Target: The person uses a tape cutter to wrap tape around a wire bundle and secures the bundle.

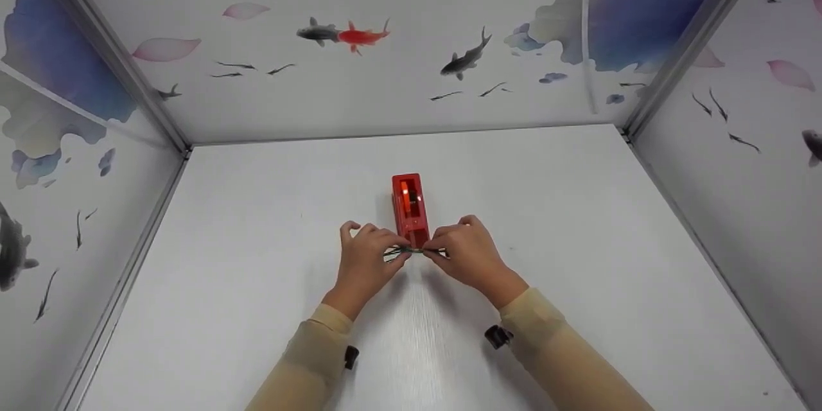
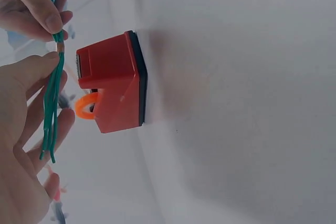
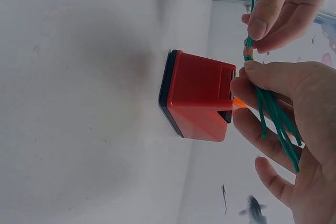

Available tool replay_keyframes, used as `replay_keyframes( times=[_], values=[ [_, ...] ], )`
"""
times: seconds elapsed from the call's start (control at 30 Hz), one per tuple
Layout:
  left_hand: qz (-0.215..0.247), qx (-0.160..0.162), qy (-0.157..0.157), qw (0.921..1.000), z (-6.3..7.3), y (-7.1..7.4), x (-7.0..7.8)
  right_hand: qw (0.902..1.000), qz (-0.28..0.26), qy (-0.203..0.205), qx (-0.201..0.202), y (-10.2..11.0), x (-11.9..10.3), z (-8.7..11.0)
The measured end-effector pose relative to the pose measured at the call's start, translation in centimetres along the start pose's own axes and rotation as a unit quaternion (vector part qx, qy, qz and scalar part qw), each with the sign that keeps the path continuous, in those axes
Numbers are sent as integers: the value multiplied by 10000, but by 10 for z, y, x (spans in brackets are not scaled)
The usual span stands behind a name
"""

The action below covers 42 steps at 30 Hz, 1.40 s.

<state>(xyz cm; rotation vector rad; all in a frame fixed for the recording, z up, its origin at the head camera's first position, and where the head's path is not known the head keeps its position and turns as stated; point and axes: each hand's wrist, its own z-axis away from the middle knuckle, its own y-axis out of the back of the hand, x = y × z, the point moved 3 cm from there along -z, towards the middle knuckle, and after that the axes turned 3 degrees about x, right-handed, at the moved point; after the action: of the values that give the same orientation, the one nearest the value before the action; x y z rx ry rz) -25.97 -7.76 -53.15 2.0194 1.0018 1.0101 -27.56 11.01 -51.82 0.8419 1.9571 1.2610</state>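
Observation:
A thin bundle of green wires [image 3: 278, 114] is held level between both hands, just in front of a red tape dispenser [image 1: 416, 225]. Around the middle of the bundle runs a narrow brownish band [image 2: 60, 47] that looks like tape. My left hand [image 1: 366, 260] pinches the wires on the left side of this band between thumb and finger. On its right side, my right hand [image 1: 472, 260] pinches them the same way. Loose wire ends fan out past each palm. An orange ring [image 2: 86, 105] sits in the dispenser, whose cutting end faces the hands.
The dispenser stands on a white tabletop [image 1: 244, 270]. Panels printed with fish and petals [image 1: 411, 96] enclose the table at the back and both sides, with metal edging at the corners. Each sleeve carries a small black device [image 1: 498, 336].

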Motion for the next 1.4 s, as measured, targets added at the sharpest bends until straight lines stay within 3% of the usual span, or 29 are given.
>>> replay_keyframes(
  times=[0.13,0.27,0.5,0.7,0.9,1.1,1.27,1.4],
  values=[
    [-275,-348,259,9987,-4,-1,3,9995,43,74,291,1,1,1],
    [-369,-468,392,9975,-5,0,5,9975,168,268,631,2,2,3],
    [37,-511,484,9975,-3,-2,4,9940,259,459,964,0,1,8],
    [828,-420,798,9925,1,-5,-3,9972,118,74,732,-2,2,6],
    [1082,-174,689,9916,3,-6,-7,9962,-518,-583,383,-4,5,6],
    [1201,1,554,9912,4,-4,-8,9930,-787,-863,168,-5,7,5],
    [1269,148,507,9905,4,-4,-8,9866,-1114,-1169,-225,-6,10,5],
    [1394,329,477,9885,4,-3,-8,9744,-1788,-1264,-501,-9,11,5]
  ],
)
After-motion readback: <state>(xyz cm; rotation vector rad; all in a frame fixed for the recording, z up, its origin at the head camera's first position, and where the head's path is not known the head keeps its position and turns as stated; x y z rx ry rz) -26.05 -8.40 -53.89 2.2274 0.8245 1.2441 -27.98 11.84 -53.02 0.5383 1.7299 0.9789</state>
